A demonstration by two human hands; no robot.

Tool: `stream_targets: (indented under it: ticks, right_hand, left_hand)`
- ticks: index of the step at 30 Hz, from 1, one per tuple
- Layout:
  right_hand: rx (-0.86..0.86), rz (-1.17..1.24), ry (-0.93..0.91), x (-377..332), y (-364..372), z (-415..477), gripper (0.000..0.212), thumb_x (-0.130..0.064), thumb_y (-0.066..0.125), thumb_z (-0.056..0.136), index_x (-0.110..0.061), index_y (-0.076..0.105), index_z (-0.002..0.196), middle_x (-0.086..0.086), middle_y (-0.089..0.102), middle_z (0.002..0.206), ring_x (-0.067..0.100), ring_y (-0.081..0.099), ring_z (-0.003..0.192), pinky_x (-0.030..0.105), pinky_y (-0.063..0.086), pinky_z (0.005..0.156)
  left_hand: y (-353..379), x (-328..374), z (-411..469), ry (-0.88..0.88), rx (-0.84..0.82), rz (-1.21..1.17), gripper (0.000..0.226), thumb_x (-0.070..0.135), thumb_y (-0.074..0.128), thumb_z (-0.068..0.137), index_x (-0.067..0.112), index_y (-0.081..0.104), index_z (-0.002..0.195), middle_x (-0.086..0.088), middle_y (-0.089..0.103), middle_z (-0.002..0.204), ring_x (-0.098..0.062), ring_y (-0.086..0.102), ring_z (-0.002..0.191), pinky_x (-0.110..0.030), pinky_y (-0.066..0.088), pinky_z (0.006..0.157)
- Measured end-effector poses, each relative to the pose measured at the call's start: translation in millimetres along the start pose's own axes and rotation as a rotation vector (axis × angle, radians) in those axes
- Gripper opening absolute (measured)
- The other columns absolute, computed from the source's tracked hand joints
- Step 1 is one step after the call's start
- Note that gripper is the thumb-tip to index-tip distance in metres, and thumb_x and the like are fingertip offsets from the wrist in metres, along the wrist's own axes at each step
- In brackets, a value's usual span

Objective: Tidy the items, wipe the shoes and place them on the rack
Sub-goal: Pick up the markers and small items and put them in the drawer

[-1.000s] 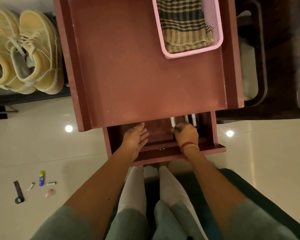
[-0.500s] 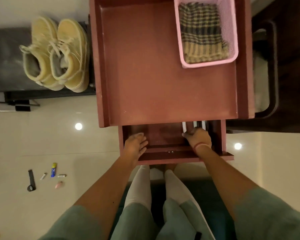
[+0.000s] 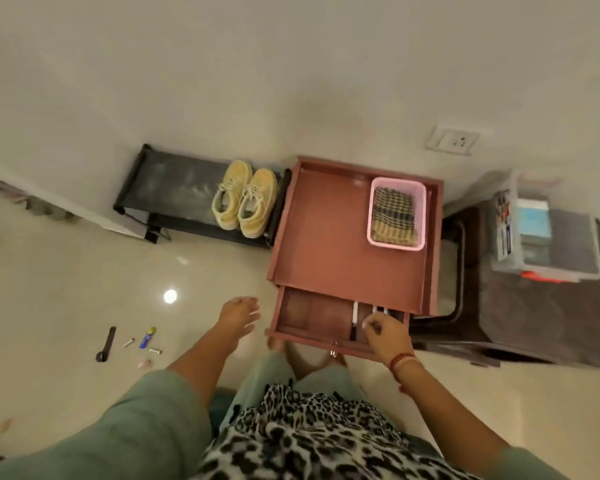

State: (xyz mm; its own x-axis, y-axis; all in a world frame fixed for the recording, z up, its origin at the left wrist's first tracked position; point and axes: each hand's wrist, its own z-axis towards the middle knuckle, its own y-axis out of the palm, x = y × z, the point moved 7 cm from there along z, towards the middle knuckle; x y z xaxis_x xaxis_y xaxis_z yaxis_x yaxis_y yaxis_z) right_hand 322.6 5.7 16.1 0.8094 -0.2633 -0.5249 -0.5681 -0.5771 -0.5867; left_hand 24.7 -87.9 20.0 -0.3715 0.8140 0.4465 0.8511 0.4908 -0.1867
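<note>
While the drawer point(image 3: 312, 313) of the desk point(image 3: 326, 237) stands open, left hand point(image 3: 238, 315) hovers beside it, grip slack and empty. Right hand point(image 3: 387, 336) over the markers point(image 3: 354, 318) inside, fingers curled; can't tell if that grip holds one. Shoes point(image 3: 245, 202) on the rack point(image 3: 174, 188), small items point(image 3: 146, 342) on floor point(image 3: 66, 271).

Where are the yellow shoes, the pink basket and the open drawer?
yellow shoes point(image 3: 257, 206): head view, laces of the right-hand shoe.
pink basket point(image 3: 395, 244): head view, its near rim.
drawer point(image 3: 312, 313): head view, its bare bottom.
</note>
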Motion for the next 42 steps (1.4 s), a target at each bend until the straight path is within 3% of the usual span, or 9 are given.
stream_targets:
  ticks: [4,9,12,16,22,25,30,35,42]
  right_hand:
    - [0.001,-0.071,-0.091,-50.2,-17.8,-6.1,0.013,-0.014,0.057,0.088,-0.017,0.056,0.076,0.003,0.061,0.076,0.019,0.055,0.076,0.022,0.036,0.066]
    - [-0.118,-0.242,-0.206,-125.3,20.2,5.1,0.009,-0.014,0.058,0.088,-0.018,0.057,0.079,0.002,0.059,0.079,0.02,0.057,0.08,0.021,0.034,0.066]
    - [-0.209,-0.351,-0.254,-176.6,61.5,9.2,0.009,-0.014,0.057,0.088,-0.018,0.057,0.081,0.001,0.058,0.081,0.016,0.052,0.079,0.02,0.034,0.067]
    - [-0.292,-0.458,-0.297,-245.6,125.1,11.2,0.012,-0.015,0.06,0.087,-0.022,0.057,0.078,-0.002,0.059,0.081,0.015,0.055,0.082,0.021,0.038,0.071]
    - [-0.469,-0.707,-0.485,-373.7,246.1,27.1,0.016,-0.012,0.058,0.086,-0.009,0.068,0.099,0.009,0.068,0.1,0.025,0.061,0.1,0.025,0.043,0.085]
    - [-0.539,-0.773,-0.599,-441.8,309.5,26.2,0.017,-0.016,0.06,0.087,-0.01,0.068,0.1,0.011,0.068,0.104,0.027,0.062,0.101,0.028,0.044,0.088]
    - [-0.705,-0.843,-0.729,-519.1,395.7,6.9,0.008,-0.019,0.059,0.087,-0.026,0.061,0.084,0.004,0.066,0.092,0.025,0.065,0.09,0.037,0.051,0.088]
    - [-0.816,-0.925,-0.795,-573.7,449.9,5.9,0.009,-0.016,0.059,0.088,-0.023,0.062,0.085,0.003,0.065,0.093,0.021,0.063,0.091,0.038,0.052,0.089]
    - [-0.924,-1.147,-0.931,-652.8,513.3,31.2,0.007,-0.015,0.058,0.086,-0.021,0.062,0.083,0.005,0.066,0.089,0.024,0.064,0.089,0.036,0.051,0.087]
  left_hand:
    - [-34.3,-7.4,-29.2,0.001,0.007,-0.176,0.021,0.02,0.052,0.098,0.01,0.055,0.116,-0.009,0.059,0.113,-0.024,0.058,0.1,-0.037,0.045,0.086]
    - [-95.2,-31.6,-33.3,-0.04,0.07,-0.378,0.02,0.018,0.054,0.097,0.009,0.052,0.114,-0.011,0.057,0.115,-0.027,0.057,0.103,-0.04,0.043,0.092]
    - [-142.7,-47.1,-27.9,-0.075,0.132,-0.508,0.027,0.016,0.054,0.097,0.004,0.053,0.121,-0.012,0.056,0.117,-0.031,0.056,0.116,-0.042,0.043,0.098]
    - [-218.9,-72.4,-16.8,-0.146,0.188,-0.643,0.018,0.018,0.053,0.097,0.008,0.054,0.112,-0.01,0.057,0.117,-0.023,0.057,0.097,-0.034,0.043,0.081]
    - [-344.1,-110.2,-11.6,-0.182,0.4,-0.911,0.019,0.021,0.052,0.098,0.009,0.055,0.112,-0.007,0.059,0.097,-0.021,0.057,0.086,-0.034,0.042,0.081]
    - [-388.8,-126.9,-14.8,-0.189,0.487,-1.018,0.019,0.022,0.054,0.097,0.011,0.054,0.113,-0.008,0.057,0.109,-0.025,0.056,0.098,-0.036,0.042,0.089]
    - [-406.5,-149.7,-19.0,-0.244,0.563,-1.237,0.02,0.022,0.05,0.098,0.014,0.054,0.116,-0.007,0.057,0.111,-0.023,0.056,0.1,-0.037,0.042,0.094]
    - [-395.8,-148.6,-4.0,-0.301,0.591,-1.408,0.017,0.023,0.052,0.097,0.014,0.054,0.111,0.0,0.058,0.09,-0.014,0.055,0.078,-0.026,0.038,0.068]
    - [-390.5,-107.4,58.7,-0.422,0.637,-1.638,0.017,0.023,0.051,0.098,0.009,0.055,0.106,-0.009,0.057,0.115,-0.024,0.056,0.105,-0.034,0.039,0.092]
